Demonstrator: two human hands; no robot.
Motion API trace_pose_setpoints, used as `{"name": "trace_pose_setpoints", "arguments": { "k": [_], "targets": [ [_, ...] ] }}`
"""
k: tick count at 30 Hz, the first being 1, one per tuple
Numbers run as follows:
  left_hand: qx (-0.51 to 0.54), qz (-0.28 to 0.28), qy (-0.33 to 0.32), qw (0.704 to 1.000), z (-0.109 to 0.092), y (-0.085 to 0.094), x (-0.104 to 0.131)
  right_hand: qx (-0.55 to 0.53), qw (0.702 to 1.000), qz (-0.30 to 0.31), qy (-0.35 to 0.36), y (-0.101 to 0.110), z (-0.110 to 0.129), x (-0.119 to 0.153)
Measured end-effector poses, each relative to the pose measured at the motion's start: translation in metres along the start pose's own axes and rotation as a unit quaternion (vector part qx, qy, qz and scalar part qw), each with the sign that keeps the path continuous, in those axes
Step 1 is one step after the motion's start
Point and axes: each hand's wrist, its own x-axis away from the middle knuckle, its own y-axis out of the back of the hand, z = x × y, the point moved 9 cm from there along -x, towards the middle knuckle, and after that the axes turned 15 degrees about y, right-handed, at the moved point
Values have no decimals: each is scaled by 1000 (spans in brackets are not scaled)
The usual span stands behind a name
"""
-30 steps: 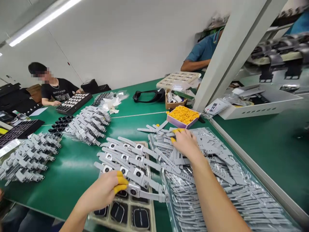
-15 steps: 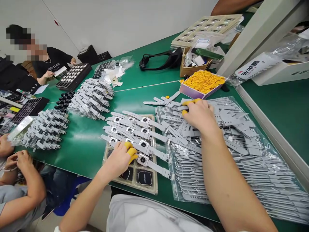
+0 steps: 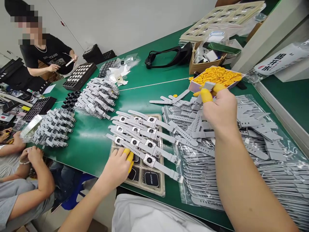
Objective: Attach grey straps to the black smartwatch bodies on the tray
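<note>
My right hand (image 3: 220, 104), with yellow finger cots, is raised over the heap of loose grey watch straps (image 3: 193, 109) and pinches one grey watch strap (image 3: 209, 85). My left hand (image 3: 119, 166), also in yellow cots, rests at the left side of a clear plastic tray (image 3: 161, 183). Its fingers are bent together beside the lowest watch (image 3: 149, 160); what lies under them is hidden. Several watches with grey straps lie face down across the tray in rows. A dark square watch face (image 3: 151, 178) sits in a front compartment.
A box of yellow finger cots (image 3: 217, 77) stands behind the straps. Bagged straps (image 3: 202, 183) cover the right side. Stacks of strapped watches (image 3: 96, 96) stand left. A black headband (image 3: 166, 58) lies at the back. A co-worker (image 3: 48, 54) stands far left; another person's hands (image 3: 33, 154) are nearer.
My right hand has lifted from the strap heap with a grey strap in its fingers. My left hand has shifted slightly away from the watches. The view has turned a little left.
</note>
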Motion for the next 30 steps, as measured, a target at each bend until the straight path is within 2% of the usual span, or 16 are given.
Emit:
{"name": "trace_pose_setpoints", "arguments": {
  "k": [3, 6, 8, 10, 13, 15, 16, 19, 21, 23, 25, 30],
  "targets": [
    [2, -32, -23, 999, -2, -7, -6, -135, 988, -78, 3, 8, 18, 0],
    [-27, -62, -44, 997, -2, -10, -7, -187, 977, -99, 4, 10, 31, -1],
    [-33, -56, -57, 996, -1, -3, -6, -211, 972, -101, -2, 8, 35, 0],
    [5, -28, -64, 998, 2, 14, -5, -256, 962, -93, -24, 0, 39, 2],
    [147, -4, -9, 989, 15, 54, -18, -368, 926, -34, -78, -27, 55, 13],
    [279, -24, 57, 958, 28, 75, -40, -440, 890, 49, -109, -53, 76, 24],
    [350, -39, 76, 933, 32, 78, -55, -468, 870, 93, -122, -66, 88, 32],
    [511, -69, 63, 854, 30, 66, -103, -525, 815, 197, -149, -97, 117, 54],
    [547, -69, 50, 833, 26, 44, -131, -536, 797, 229, -157, -108, 126, 63],
    [552, -65, 26, 831, 20, 25, -145, -535, 791, 250, -161, -115, 128, 69],
    [546, -74, 2, 835, 18, 16, -146, -530, 786, 275, -162, -119, 129, 73],
    [513, -116, -38, 850, 20, 24, -132, -527, 761, 342, -160, -127, 130, 83]
  ]
}}
